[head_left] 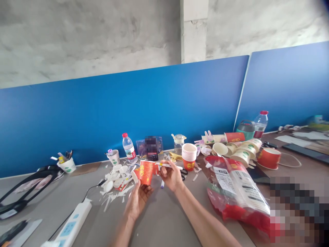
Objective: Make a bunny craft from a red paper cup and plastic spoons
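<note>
My left hand [138, 198] grips a red paper cup [146, 173] with gold print from below, fingers curled round its lower part. Red pieces stick out from both sides of the cup, one showing its pale inside. In my right hand [171, 176] a slim white pen [164, 165] is pinched, lying almost level. Its left end points at the cup's right side; whether it touches cannot be made out. Just beyond my right hand stands a stack of red paper cups [189, 164]. Black-handled scissors [183, 173] lie beside the stack, partly hidden.
White paper scraps [114, 180] heap left of my hands. Behind stand a water bottle [129, 150] and a glass jar [179, 144]. A plastic bag of cups [236, 188] lies right, near several cut cups. A power strip [73, 223] sits front left. The blue partition [128, 106] bounds the back.
</note>
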Demonstrator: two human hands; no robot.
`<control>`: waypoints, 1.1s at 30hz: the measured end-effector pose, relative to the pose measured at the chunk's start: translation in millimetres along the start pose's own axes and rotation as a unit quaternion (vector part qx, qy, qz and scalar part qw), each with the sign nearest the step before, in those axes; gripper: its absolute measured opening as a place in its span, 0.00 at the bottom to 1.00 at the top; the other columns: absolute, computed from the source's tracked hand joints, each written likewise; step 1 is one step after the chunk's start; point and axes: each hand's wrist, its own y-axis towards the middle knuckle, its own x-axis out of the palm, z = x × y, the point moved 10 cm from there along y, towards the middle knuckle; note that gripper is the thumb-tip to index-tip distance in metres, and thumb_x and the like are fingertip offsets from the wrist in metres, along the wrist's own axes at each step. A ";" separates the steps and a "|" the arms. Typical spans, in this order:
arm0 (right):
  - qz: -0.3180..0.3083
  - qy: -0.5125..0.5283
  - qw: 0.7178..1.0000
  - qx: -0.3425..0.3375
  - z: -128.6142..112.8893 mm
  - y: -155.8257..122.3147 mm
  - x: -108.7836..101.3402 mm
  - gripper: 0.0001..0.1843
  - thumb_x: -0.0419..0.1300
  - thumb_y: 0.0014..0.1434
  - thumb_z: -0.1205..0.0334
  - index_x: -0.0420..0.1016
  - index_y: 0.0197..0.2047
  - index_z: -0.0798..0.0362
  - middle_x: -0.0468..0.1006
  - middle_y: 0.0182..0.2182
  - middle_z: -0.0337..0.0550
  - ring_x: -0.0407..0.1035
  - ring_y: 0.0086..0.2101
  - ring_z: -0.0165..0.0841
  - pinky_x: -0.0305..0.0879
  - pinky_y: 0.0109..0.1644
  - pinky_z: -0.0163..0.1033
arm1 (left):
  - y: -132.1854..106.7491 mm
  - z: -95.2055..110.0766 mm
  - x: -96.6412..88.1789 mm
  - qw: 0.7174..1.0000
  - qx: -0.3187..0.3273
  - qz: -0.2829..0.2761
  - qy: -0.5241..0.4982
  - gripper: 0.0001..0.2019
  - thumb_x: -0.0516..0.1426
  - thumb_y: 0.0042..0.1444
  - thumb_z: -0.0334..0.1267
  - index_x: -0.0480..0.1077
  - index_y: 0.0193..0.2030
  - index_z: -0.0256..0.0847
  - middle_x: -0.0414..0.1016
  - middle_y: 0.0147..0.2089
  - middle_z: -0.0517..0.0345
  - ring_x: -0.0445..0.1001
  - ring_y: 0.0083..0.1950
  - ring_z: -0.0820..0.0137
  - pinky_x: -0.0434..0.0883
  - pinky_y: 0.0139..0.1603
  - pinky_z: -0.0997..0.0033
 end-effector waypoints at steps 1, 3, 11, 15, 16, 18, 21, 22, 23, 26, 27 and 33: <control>-0.016 -0.013 1.000 0.003 0.5 -1.3 3.7 0.17 0.67 0.54 0.47 0.81 0.33 0.54 0.65 0.13 0.31 0.55 0.18 0.26 0.64 0.32 0.37 | -0.2 0.9 -0.2 1.000 0.001 0.007 -0.005 0.07 0.58 0.64 0.34 0.74 0.37 0.35 0.77 0.27 0.56 0.79 0.28 0.69 0.82 0.36 0.66; -0.041 -0.041 0.998 0.002 0.7 -3.3 9.5 0.17 0.65 0.55 0.47 0.81 0.32 0.54 0.64 0.12 0.31 0.55 0.18 0.27 0.63 0.33 0.38 | -0.6 2.5 0.5 1.000 -0.001 0.017 -0.013 0.10 0.55 0.66 0.34 0.74 0.35 0.35 0.77 0.27 0.55 0.79 0.28 0.69 0.82 0.36 0.67; -0.074 -0.131 0.989 0.008 13.2 -4.4 13.6 0.16 0.68 0.49 0.50 0.84 0.31 0.56 0.70 0.14 0.36 0.58 0.20 0.28 0.53 0.28 0.36 | -2.0 9.8 0.8 0.998 0.020 0.055 -0.016 0.17 0.49 0.69 0.30 0.75 0.32 0.33 0.79 0.26 0.51 0.80 0.27 0.69 0.82 0.34 0.69; -0.081 -0.172 0.982 0.015 20.5 -6.6 14.4 0.17 0.67 0.49 0.49 0.85 0.31 0.56 0.72 0.15 0.38 0.57 0.19 0.26 0.47 0.26 0.34 | -1.3 9.9 0.1 0.998 0.026 0.055 -0.015 0.18 0.48 0.70 0.31 0.75 0.32 0.33 0.79 0.26 0.51 0.81 0.27 0.69 0.82 0.35 0.70; -0.082 -0.179 0.980 0.013 21.1 -7.0 14.9 0.17 0.67 0.49 0.48 0.85 0.31 0.55 0.72 0.15 0.38 0.57 0.19 0.26 0.47 0.25 0.33 | -1.0 9.7 -0.2 0.998 0.026 0.054 -0.016 0.18 0.48 0.70 0.31 0.75 0.32 0.33 0.79 0.26 0.51 0.81 0.27 0.69 0.82 0.34 0.70; -0.084 -0.193 0.977 0.011 21.7 -7.9 16.7 0.17 0.67 0.49 0.47 0.84 0.30 0.55 0.72 0.15 0.38 0.58 0.19 0.26 0.46 0.25 0.33 | -0.2 9.5 -0.1 0.998 0.027 0.049 -0.017 0.16 0.50 0.69 0.30 0.75 0.33 0.34 0.79 0.26 0.51 0.81 0.27 0.69 0.82 0.35 0.70; -0.089 -0.214 0.973 0.009 22.4 -9.5 20.3 0.17 0.66 0.48 0.48 0.84 0.28 0.55 0.71 0.15 0.38 0.57 0.18 0.26 0.45 0.24 0.33 | 0.8 9.3 0.8 0.999 0.027 0.041 -0.018 0.14 0.52 0.68 0.30 0.76 0.34 0.34 0.80 0.27 0.51 0.81 0.28 0.69 0.82 0.36 0.70; -0.091 -0.221 0.971 0.009 22.6 -10.1 21.5 0.17 0.66 0.48 0.48 0.83 0.28 0.55 0.71 0.15 0.38 0.56 0.18 0.25 0.45 0.23 0.33 | 0.9 9.4 0.7 0.999 0.027 0.041 -0.019 0.13 0.52 0.67 0.30 0.76 0.34 0.34 0.80 0.27 0.51 0.81 0.28 0.69 0.82 0.36 0.70; -0.093 -0.227 0.970 0.009 22.8 -10.7 22.7 0.17 0.67 0.48 0.48 0.83 0.27 0.55 0.71 0.14 0.38 0.56 0.18 0.25 0.44 0.23 0.33 | 1.0 9.5 0.5 0.999 0.026 0.042 -0.020 0.13 0.53 0.67 0.30 0.76 0.34 0.35 0.81 0.27 0.52 0.81 0.28 0.69 0.82 0.36 0.70; -0.097 -0.240 0.966 0.009 24.0 -12.4 24.9 0.17 0.67 0.49 0.47 0.83 0.26 0.54 0.71 0.14 0.37 0.55 0.18 0.25 0.44 0.23 0.33 | 1.2 10.0 -0.1 0.998 0.023 0.047 -0.024 0.12 0.54 0.66 0.30 0.76 0.33 0.34 0.81 0.27 0.52 0.81 0.28 0.69 0.82 0.35 0.70; -0.098 -0.243 0.965 0.010 24.5 -12.7 25.1 0.17 0.66 0.49 0.47 0.82 0.26 0.54 0.70 0.14 0.37 0.55 0.18 0.25 0.45 0.23 0.32 | 1.3 10.2 0.0 0.998 0.022 0.047 -0.026 0.12 0.54 0.66 0.30 0.76 0.32 0.34 0.81 0.27 0.51 0.81 0.28 0.69 0.82 0.35 0.70; -0.093 -0.243 0.965 0.010 23.8 -9.8 19.8 0.15 0.66 0.49 0.50 0.81 0.24 0.54 0.68 0.13 0.36 0.56 0.18 0.26 0.45 0.24 0.34 | 1.1 9.0 -1.0 0.998 0.010 0.042 -0.047 0.12 0.54 0.66 0.32 0.75 0.32 0.34 0.79 0.26 0.52 0.80 0.27 0.69 0.81 0.35 0.68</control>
